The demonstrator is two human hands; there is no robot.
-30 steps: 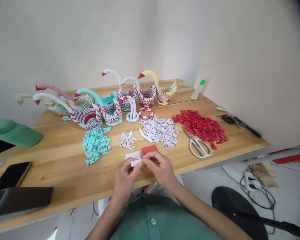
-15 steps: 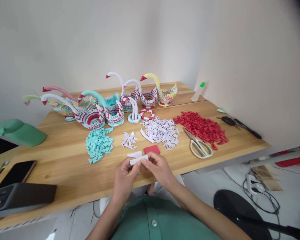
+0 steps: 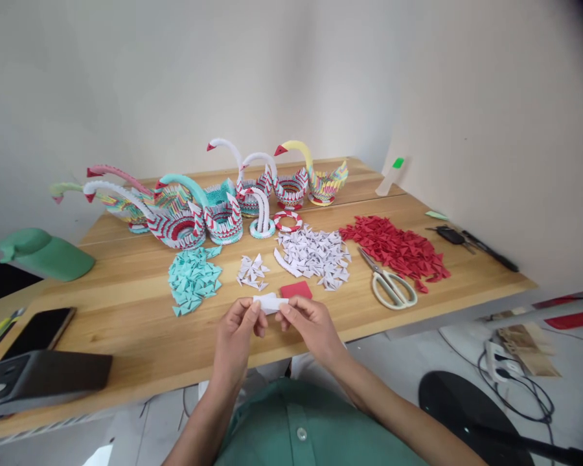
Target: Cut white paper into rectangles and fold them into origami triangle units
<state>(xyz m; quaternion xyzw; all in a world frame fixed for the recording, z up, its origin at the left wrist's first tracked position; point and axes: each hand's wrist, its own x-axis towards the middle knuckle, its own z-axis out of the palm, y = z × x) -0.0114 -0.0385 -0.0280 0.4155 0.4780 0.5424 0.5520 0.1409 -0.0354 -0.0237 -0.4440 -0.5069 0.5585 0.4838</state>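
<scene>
A small folded strip of white paper is stretched level between my two hands. My left hand pinches its left end, and my right hand pinches the right end between thumb and fingers. Just behind it, partly covered, lies another white paper piece. A stack of red paper rests beyond my right fingers. Farther back are a small group of white folded triangles, a larger white pile and a curved white chain of joined pieces.
Turquoise triangles lie left, red triangles and scissors right. Several paper swans and a red-white ring stand behind. A green jug, phone and black box-like device occupy the left side.
The white strip has turned from a slant to nearly level. My left hand has moved slightly up and left, and both hands now hold the strip by opposite ends.
</scene>
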